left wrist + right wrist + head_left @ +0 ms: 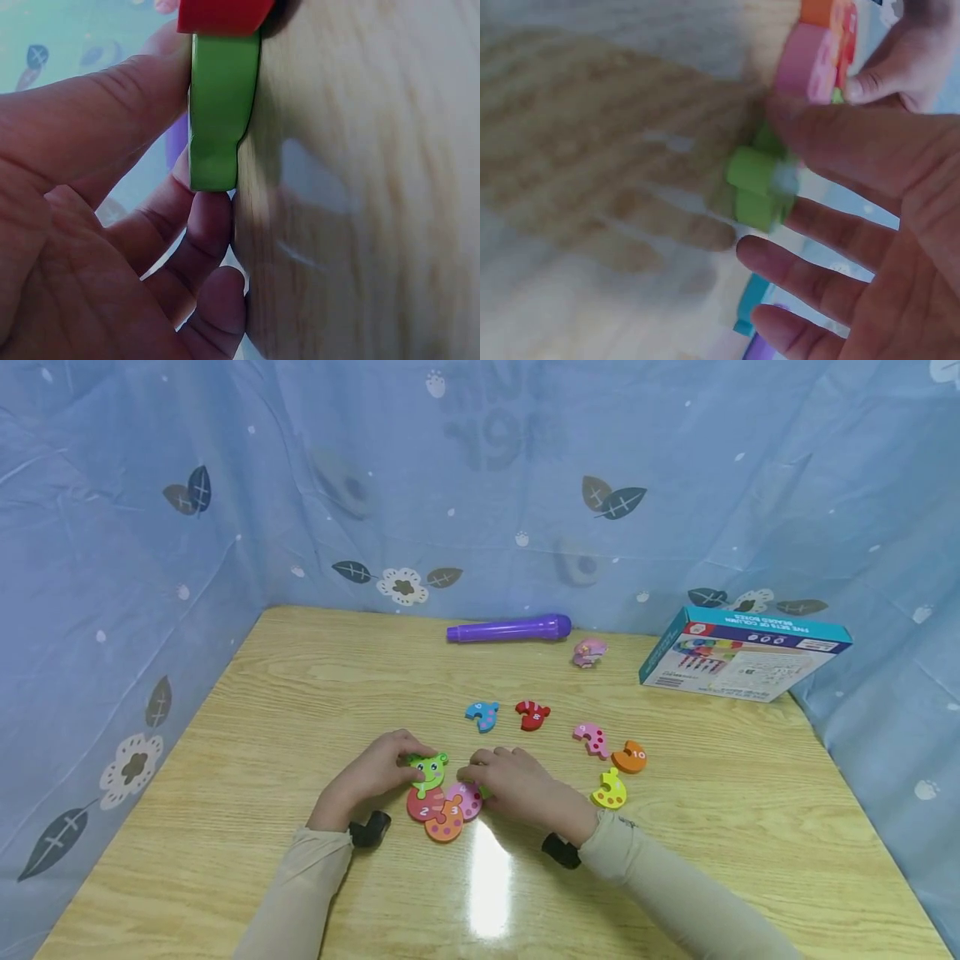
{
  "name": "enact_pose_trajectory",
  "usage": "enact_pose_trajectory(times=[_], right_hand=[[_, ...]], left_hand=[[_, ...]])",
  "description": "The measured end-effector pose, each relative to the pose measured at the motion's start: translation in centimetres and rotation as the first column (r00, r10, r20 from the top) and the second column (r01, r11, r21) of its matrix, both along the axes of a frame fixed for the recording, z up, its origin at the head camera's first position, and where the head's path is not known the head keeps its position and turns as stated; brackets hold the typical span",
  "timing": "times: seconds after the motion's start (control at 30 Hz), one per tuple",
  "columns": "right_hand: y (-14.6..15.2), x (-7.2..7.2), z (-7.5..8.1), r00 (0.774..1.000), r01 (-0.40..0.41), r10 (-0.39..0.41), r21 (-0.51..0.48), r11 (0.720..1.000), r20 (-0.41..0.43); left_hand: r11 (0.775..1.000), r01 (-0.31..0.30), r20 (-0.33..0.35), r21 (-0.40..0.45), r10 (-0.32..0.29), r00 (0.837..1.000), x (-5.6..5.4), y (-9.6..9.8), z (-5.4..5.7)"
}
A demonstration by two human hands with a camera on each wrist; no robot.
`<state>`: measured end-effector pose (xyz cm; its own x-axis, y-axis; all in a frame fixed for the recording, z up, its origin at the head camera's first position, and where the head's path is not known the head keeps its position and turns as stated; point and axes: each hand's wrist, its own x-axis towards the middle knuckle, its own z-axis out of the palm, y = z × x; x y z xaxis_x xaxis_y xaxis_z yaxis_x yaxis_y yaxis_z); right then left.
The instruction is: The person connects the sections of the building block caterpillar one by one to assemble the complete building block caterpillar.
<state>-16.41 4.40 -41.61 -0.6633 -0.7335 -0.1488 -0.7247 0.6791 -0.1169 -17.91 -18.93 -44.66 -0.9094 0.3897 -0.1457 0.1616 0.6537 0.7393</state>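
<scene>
Joined number puzzle pieces form a curved caterpillar on the table. Its green smiling head piece is pinched by my left hand, the thumb lying over the face. Linked below the head are a red piece marked 2, an orange piece marked 3 and a pink piece. My right hand holds a green puzzle piece between thumb and fingers, right beside the pink piece. From above, the right hand hides most of that green piece.
Loose pieces lie farther off: blue, red, pink, orange and yellow. Behind them are a purple toy microphone, a small pink figure and a box. A blue curtain hangs behind the table.
</scene>
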Motion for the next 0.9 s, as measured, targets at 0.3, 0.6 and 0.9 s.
enact_pose_trajectory(times=[0.3,0.6,0.9], right_hand=[[0.8,-2.7,1.3,0.996,0.055,-0.050,-0.074,0.996,0.067],[0.2,-6.5,1.0,0.990,0.134,-0.138,-0.111,0.985,-0.029],[-0.6,-7.9,0.2,0.989,0.142,-0.140,-0.068,0.987,0.038]], left_hand=[[1.000,-0.009,0.004,0.002,0.009,1.000,0.0,0.0,0.0],[1.000,-0.019,0.014,0.010,0.018,1.000,-0.1,-0.1,-0.1],[1.000,0.003,-0.023,0.024,-0.002,1.000,0.1,-0.2,-0.3]])
